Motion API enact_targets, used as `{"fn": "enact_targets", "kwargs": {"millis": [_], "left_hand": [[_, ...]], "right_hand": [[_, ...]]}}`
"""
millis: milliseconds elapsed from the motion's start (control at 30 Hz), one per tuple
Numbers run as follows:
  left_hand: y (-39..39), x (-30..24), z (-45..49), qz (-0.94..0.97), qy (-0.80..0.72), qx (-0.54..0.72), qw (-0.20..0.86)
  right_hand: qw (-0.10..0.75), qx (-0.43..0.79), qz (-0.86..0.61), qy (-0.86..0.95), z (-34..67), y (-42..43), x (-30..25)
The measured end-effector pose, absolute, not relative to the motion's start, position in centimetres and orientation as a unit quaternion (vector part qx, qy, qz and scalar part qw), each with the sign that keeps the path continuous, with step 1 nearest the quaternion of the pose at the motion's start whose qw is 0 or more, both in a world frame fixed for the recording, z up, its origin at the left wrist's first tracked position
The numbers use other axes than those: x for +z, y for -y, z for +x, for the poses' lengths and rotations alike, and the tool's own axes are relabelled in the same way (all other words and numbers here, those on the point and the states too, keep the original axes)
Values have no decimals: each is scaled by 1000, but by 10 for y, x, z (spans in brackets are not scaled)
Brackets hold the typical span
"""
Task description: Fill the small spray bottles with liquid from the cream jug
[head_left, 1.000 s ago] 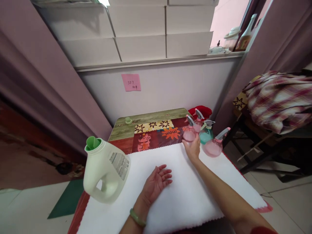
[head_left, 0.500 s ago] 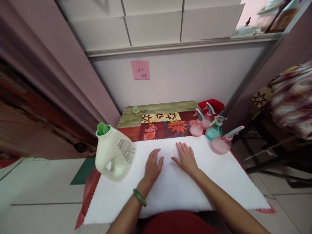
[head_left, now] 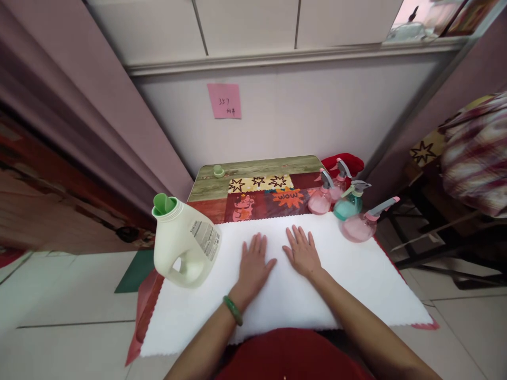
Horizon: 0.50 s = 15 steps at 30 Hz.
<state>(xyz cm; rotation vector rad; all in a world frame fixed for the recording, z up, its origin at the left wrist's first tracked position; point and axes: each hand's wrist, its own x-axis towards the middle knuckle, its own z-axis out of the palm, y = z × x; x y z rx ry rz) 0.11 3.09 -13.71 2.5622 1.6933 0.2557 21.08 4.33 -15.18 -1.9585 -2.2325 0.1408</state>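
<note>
White cloth (head_left: 368, 285) lies under the left hand (head_left: 254, 264) and right hand (head_left: 304, 254), palms down, fingers extended, set apart. A pale jug (head_left: 187, 235) stands left of the hands, four spray bottles (head_left: 358, 228) far right on the tabletop (head_left: 273, 168).

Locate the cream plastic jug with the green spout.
In the head view, the cream plastic jug stands on the left, by the far-left corner of the white cloth, left of the left hand.
</note>
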Motion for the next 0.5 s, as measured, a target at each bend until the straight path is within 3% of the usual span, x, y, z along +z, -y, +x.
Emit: {"fn": "enact_targets", "kwargs": {"millis": [200, 500], "left_hand": [[-27, -134, 12, 879, -468, 67, 57], [-23, -136, -51, 804, -588, 84, 13]], "right_hand": [[89, 36, -657, 748, 212, -41, -149], [83, 40, -659, 747, 211, -43, -149]]}}
